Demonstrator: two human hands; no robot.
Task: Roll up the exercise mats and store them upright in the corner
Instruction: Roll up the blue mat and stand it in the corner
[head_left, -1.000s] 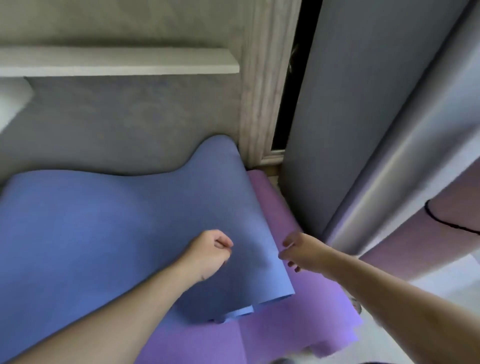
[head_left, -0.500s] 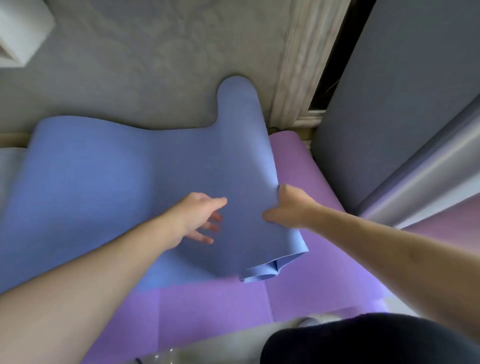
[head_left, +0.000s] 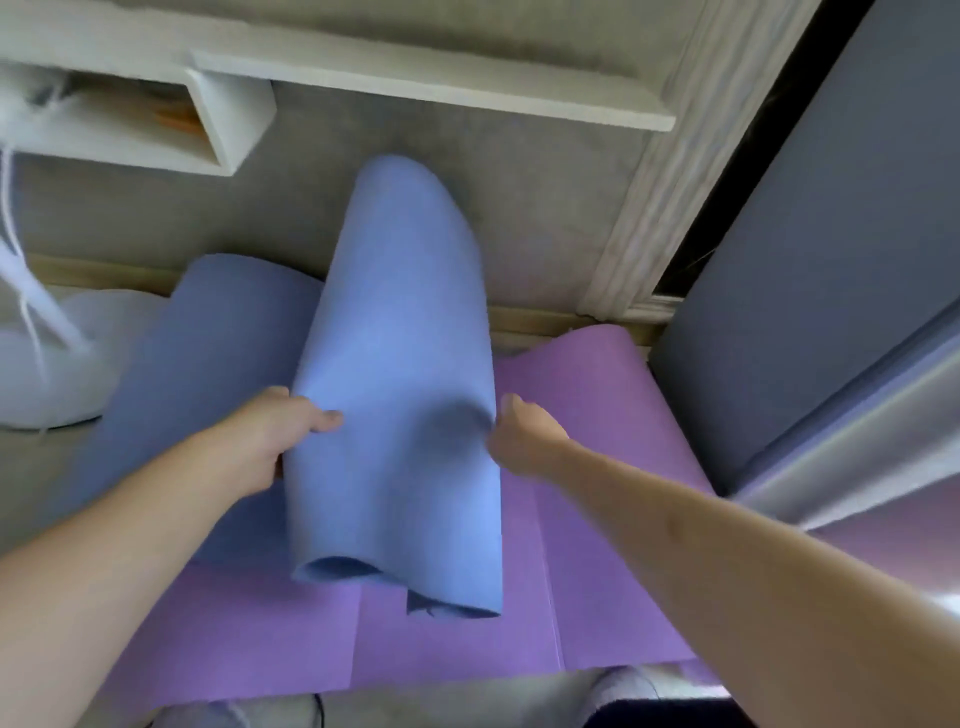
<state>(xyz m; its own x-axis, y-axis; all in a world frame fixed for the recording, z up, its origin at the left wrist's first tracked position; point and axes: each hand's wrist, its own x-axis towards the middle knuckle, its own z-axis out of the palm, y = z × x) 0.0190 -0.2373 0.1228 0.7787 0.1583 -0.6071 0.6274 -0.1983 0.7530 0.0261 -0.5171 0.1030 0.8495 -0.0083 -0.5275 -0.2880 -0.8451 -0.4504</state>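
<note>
Two mats lay on the floor by the wall. Purple mat (head_left: 597, 467) was flat underneath, w/ fold creases; blue mat (head_left: 400, 374) sat on top, loosely curled into a humped roll, its far end toward the wall. One white shelf (head_left: 431, 85) hung above. Two hands: left hand (head_left: 275, 436) gripped the roll's left side, right hand (head_left: 524, 436) gripped its right edge.

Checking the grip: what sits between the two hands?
In the head view, the loosely rolled blue mat fills the stretch between the left hand and right hand.
</note>
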